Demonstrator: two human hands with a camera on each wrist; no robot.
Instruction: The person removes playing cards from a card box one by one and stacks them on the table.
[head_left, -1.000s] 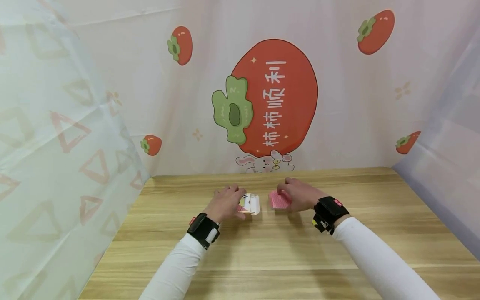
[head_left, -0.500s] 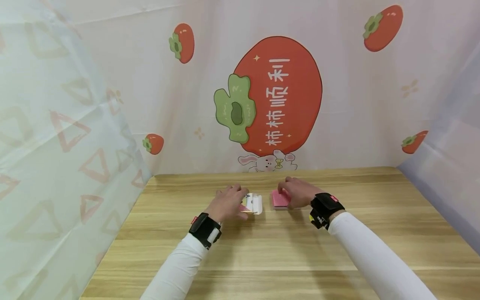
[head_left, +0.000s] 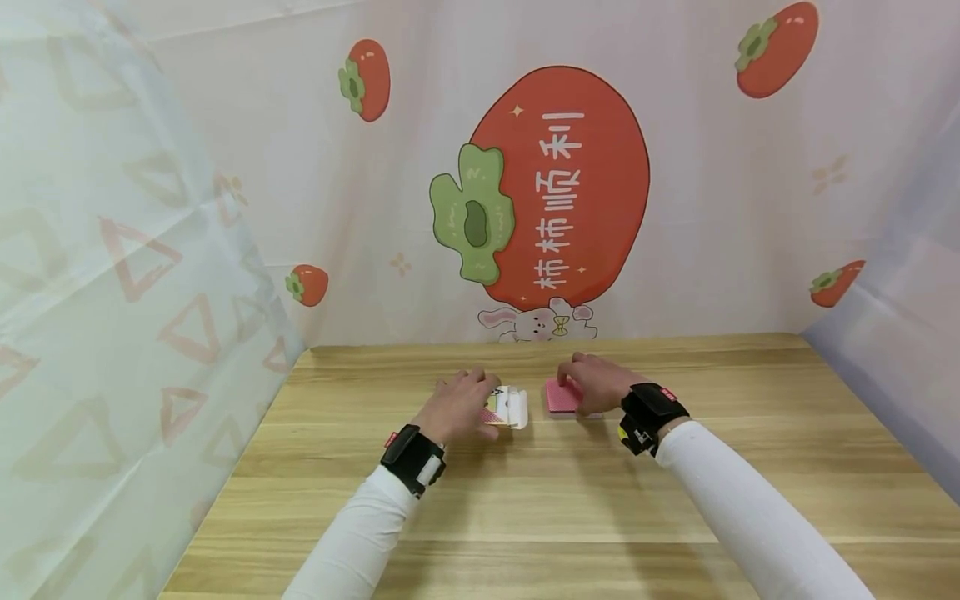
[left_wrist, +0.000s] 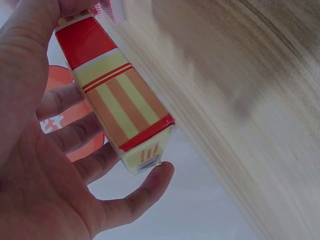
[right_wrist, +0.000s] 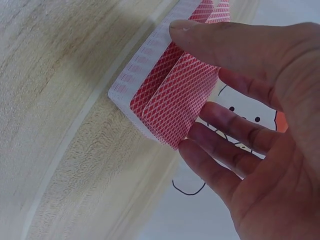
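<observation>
My left hand (head_left: 456, 408) grips a playing card box (head_left: 513, 408) by its long sides, thumb on the near side. The box lies with its end flap spread toward the right. In the left wrist view, the box (left_wrist: 117, 90) shows a striped orange and cream side with red bands. To its right, my right hand (head_left: 600, 387) pinches the upper part of a deck of red-backed playing cards (head_left: 560, 397). The right wrist view shows the thumb along one edge and fingers on the far edge. The upper cards (right_wrist: 180, 97) sit offset over the lower stack (right_wrist: 142, 65), which rests on the table.
The wooden table (head_left: 540, 517) meets a white curtain with persimmon prints (head_left: 570, 192) at the back. More curtain (head_left: 112, 292) hangs along the left side and the right side. Each wrist wears a black strap with a small camera (head_left: 654, 415).
The head view has shifted slightly. The upper cards under my right hand have parted a little from the lower stack. My left hand keeps its hold on the box.
</observation>
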